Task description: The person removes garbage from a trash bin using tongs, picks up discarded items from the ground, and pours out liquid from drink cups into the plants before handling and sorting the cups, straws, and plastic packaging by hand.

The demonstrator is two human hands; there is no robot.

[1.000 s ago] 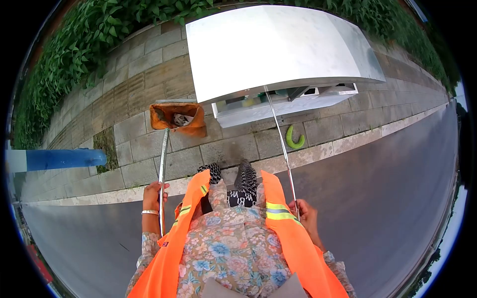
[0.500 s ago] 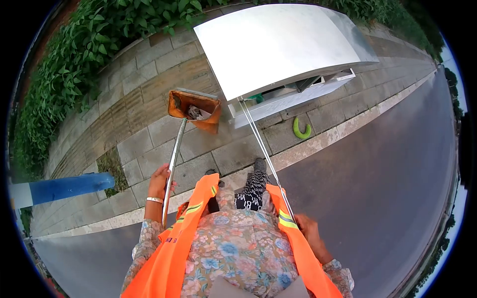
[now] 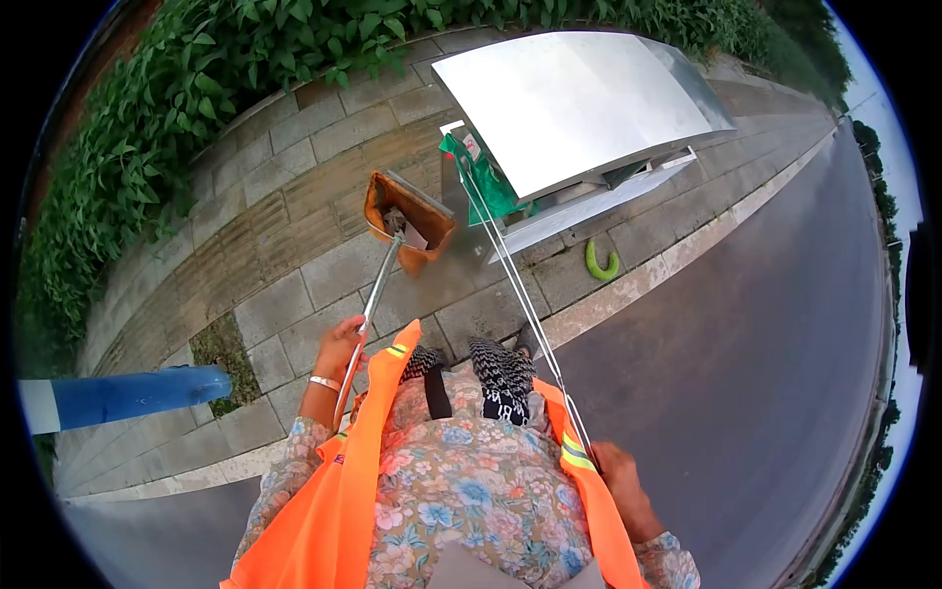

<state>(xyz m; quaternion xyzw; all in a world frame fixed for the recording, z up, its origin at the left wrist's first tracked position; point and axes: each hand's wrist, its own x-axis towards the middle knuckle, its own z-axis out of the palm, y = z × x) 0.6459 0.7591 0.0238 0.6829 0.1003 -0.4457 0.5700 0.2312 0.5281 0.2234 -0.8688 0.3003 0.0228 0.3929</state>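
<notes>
My left hand [image 3: 340,351] is closed around the metal handle [image 3: 378,290] of an orange scoop-like dustpan [image 3: 432,238], which holds some pale litter. In my right hand [image 3: 626,486] are long metal tongs [image 3: 523,288], gripped near my right hip. Their far end reaches up to a green plastic bag [image 3: 491,191] that hangs out at the near left end of a litter bin with a curved silver lid [image 3: 584,103]. Whether the tips pinch the bag is too small to tell for certain. The fingers of my right hand are partly hidden.
A curved green, cucumber-like object [image 3: 601,263] lies on the paving [image 3: 339,275] below the bin. A blue and white post [image 3: 137,398] stands at the left. Leafy bushes [image 3: 211,83] line the far side, and a grey road [image 3: 726,324] runs along the kerb at the right.
The green bag, before mostly inside the bin, now sticks out at its left end with the tongs' tips up beside it. The dustpan has shifted right and turned. My feet have moved.
</notes>
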